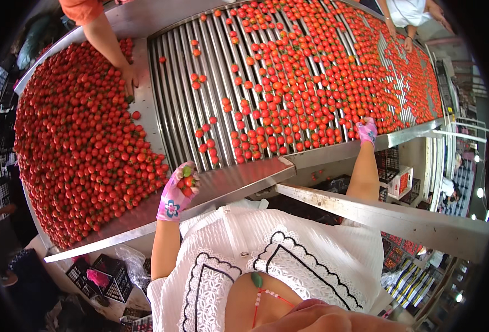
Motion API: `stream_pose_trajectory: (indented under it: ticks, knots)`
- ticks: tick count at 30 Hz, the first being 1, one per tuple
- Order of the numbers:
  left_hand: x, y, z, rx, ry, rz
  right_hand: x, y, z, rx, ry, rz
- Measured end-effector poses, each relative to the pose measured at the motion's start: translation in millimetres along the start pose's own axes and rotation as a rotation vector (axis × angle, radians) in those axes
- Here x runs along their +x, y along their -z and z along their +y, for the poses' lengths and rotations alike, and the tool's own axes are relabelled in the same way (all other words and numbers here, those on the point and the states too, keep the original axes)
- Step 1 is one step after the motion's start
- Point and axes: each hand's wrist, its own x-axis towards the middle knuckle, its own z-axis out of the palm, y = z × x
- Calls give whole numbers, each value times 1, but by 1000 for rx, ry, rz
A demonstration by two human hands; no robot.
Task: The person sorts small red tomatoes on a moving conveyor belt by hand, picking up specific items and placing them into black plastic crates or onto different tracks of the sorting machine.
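Small red tomatoes [82, 141] lie heaped in the metal tray at the left, and many more [294, 103] are spread over the metal roller conveyor [178, 99]. My left hand [178, 193], in a pink flowered glove, is curled palm up around a few tomatoes [187, 186], one greenish, above the tray's near edge. My right hand [367, 129], in a matching glove, reaches over the conveyor's near rail to the tomatoes there. Its fingertips touch or nearly touch some; whether it grips one I cannot tell.
A co-worker's bare hand [130, 81] rests at the heap's edge, and another person's hands [408, 43] are at the far right. A painted metal beam [377, 216] runs beside me to the right. Black plastic crates [111, 276] stand below left; a white crate [401, 182] stands below right.
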Motion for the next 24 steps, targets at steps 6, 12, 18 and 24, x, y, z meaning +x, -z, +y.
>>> stream_pose_trajectory:
  ticks: [6, 12, 18, 24]
  knots:
    - [-7, 31, -25, -195, 13, -34, -13, 10, -17, 128, -36, 36]
    - [8, 18, -21, -199, 37, -26, 6, 11, 10, 1731, -446, 91]
    - [23, -11, -13, -75, 32, -41, 55, 16, -33, 2033, -552, -4]
    - [7, 0, -30, 245, -91, -180, 102, -48, -83, 2010, -370, -411]
